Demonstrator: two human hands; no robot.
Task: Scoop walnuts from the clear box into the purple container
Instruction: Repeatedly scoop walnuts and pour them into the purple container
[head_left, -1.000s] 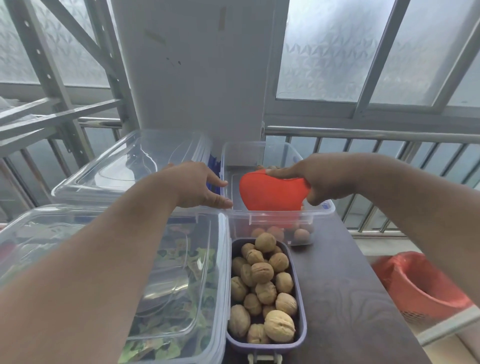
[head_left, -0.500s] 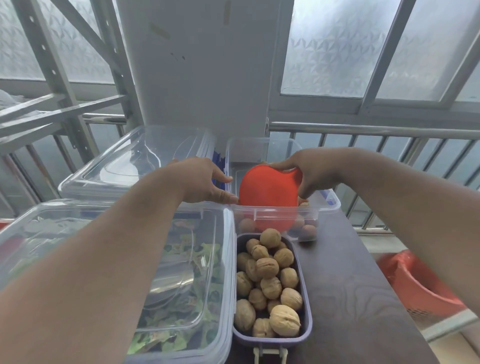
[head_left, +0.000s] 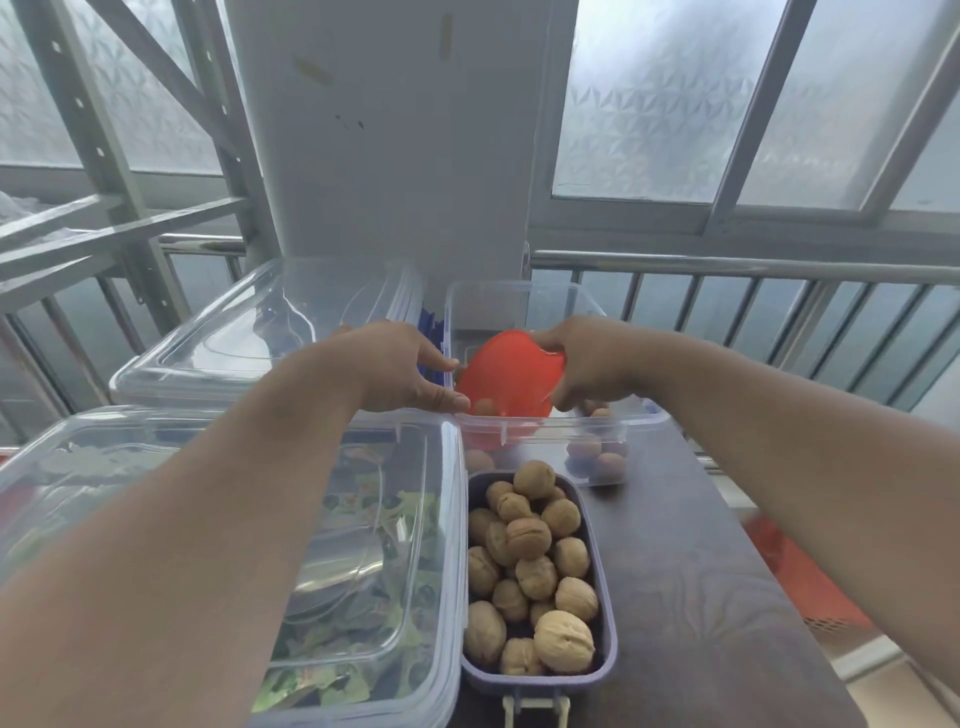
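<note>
Here the person's right hand (head_left: 582, 364) grips a red scoop (head_left: 511, 376) by its upper edge, fingers curled over the rim, and holds it tilted down inside the clear box (head_left: 550, 431). The scoop's lower part sits below the box's near rim, seen through the wall. A few walnuts (head_left: 597, 452) lie on the floor of the box, mostly at its right side, beside the scoop; whether any sit in the scoop cannot be told.

The left hand (head_left: 405, 369) rests at the left edge of the clear box, thumb stretched along the near rim and forefinger pointing toward the scoop; the fingers lie fairly straight and grasp nothing.

Just in front of the clear box, touching or nearly touching it, stands the purple container (head_left: 608, 660), long and narrow, heaped with walnuts to its rim. Both stand on a dark wooden table (head_left: 701, 597).

To the left of the purple container lies a large lidded transparent tub (head_left: 405, 597) with green leaves inside, and a second clear lidded tub (head_left: 249, 353) sits behind it. A red basket (head_left: 800, 577) shows low at the right, beyond the table's edge. Frosted windows (head_left: 675, 98) and a metal railing (head_left: 753, 270) stand behind.
</note>
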